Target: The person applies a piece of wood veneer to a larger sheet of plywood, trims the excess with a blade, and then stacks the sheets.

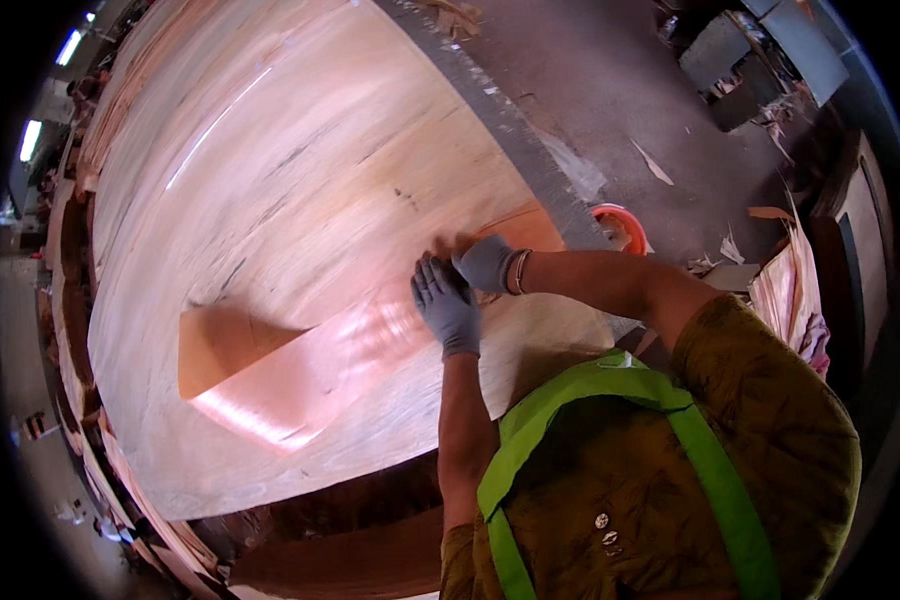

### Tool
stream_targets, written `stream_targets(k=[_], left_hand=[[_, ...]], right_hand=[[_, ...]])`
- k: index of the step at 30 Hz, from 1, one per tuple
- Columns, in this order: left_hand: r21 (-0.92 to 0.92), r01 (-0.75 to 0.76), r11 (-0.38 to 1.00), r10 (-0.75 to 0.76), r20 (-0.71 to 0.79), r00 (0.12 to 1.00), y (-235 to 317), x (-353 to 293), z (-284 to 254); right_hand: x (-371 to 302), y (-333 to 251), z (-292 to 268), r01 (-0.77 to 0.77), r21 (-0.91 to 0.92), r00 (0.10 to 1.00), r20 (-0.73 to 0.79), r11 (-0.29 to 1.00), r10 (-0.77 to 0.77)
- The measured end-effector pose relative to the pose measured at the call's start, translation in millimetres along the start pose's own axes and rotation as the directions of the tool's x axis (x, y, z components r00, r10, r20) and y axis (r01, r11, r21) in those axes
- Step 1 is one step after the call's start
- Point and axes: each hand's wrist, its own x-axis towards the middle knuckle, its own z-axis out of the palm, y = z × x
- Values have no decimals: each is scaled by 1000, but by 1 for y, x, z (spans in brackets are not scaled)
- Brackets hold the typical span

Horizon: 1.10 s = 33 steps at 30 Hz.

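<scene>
Veneer fills most of the frame: a large pale sheet of wood veneer (300, 170) spreads from the upper left down to the lower middle, its edges bent by the lens, and it lies on top of a stack of similar sheets (80, 330) whose layered edges show along the left rim. On this sheet, in the lower left of the middle, lies a narrower reddish veneer strip (300, 370), glossy where the light strikes it, running up and to the right toward the hands; its left end is folded or overlapped into a darker flap. Just right of centre the left hand (447, 305), in a grey glove, lies flat on the strip with fingers spread and pressing down, gripping nothing that can be seen. Touching it, slightly higher and to the right, the right hand (486, 262), also in a grey glove with a bangle at the wrist, rests on the upper end of the strip with fingers curled against the wood; whether they pinch its edge cannot be told. Behind the right forearm an orange bowl-like container (620, 222) sits at the sheet's edge. Farther right, the dark floor (620, 90) carries scattered wood scraps, and more veneer pieces (785, 285) stand at the right of the frame.
</scene>
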Motion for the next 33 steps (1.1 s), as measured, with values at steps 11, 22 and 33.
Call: stream_targets(k=[11, 22, 33], left_hand=[[194, -65, 979, 55, 59, 997, 2, -4, -7], [293, -49, 955, 34, 53, 998, 9, -7, -7], [332, -90, 939, 66, 85, 994, 18, 1, -8]], right_hand=[[-66, 136, -28, 23, 353, 996, 72, 935, -52], [-123, 225, -96, -340, 139, 923, 238, 930, 302], [-47, 176, 16, -237, 432, 969, 47, 870, 241]])
